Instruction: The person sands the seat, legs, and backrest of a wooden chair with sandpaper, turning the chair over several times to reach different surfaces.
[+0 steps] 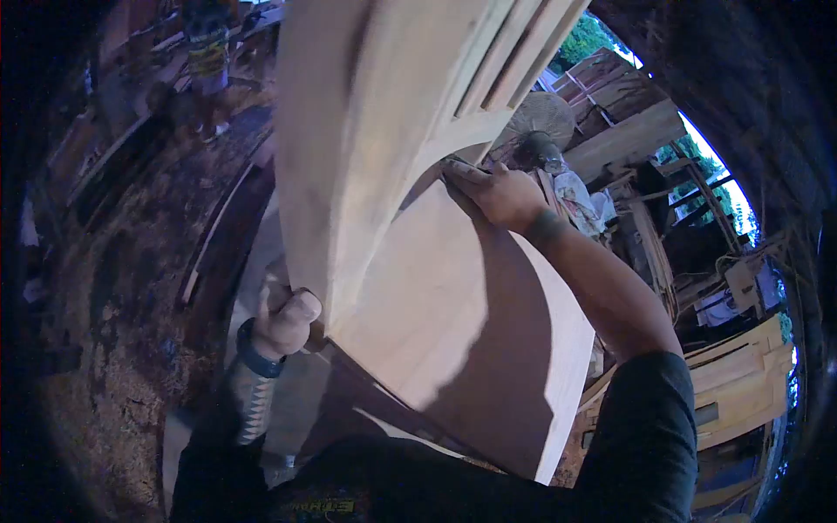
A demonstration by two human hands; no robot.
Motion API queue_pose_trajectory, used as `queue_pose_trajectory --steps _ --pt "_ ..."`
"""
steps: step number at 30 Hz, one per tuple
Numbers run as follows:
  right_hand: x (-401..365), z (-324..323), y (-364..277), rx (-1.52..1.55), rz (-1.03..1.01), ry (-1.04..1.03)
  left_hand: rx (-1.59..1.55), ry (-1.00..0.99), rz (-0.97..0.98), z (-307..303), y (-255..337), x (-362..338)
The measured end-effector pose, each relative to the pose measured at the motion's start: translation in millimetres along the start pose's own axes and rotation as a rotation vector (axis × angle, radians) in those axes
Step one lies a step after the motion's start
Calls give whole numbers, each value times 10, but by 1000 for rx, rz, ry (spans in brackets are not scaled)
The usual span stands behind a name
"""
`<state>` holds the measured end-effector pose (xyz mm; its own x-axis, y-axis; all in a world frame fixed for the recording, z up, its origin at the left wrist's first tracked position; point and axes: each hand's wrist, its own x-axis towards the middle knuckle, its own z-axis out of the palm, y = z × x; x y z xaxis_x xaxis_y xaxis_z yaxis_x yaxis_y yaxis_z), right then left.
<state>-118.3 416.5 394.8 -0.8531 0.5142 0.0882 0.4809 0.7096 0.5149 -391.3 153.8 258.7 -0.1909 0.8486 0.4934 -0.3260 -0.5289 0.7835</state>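
The wooden chair (401, 288) fills the centre, its back (375, 113) toward twelve o'clock. At eight, the left hand (286, 322) curls round a corner, seemingly bracing it; at one, the right hand (506, 196) touches the seat (497, 349), its grip unclear.

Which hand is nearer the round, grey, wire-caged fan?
Right. The right hand is just below the fan in view; the left hand is farther, down by the lower corner of the pale, curved wooden piece.
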Motion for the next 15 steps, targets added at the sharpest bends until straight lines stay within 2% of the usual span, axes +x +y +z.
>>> queue_pose_trajectory --steps 3,5,7,10,13,15 --pt "-15 -310 -19 -14 106 5 2 14 -19 34 22 21" --pt "74 15 229 14 108 114 26 48 -39 -38 -58 -12" --pt "35 109 144 64 108 109 53 48 -81 -113 -86 -83" --pt "191 -93 -66 54 74 -39 112 -19 -71 -209 -88 -24" --pt "260 115 -58 28 216 52 159 -98 -67 -279 -136 -87" --pt "116 66 5 -25 46 158 131 -110 -56 -257 -129 -61"
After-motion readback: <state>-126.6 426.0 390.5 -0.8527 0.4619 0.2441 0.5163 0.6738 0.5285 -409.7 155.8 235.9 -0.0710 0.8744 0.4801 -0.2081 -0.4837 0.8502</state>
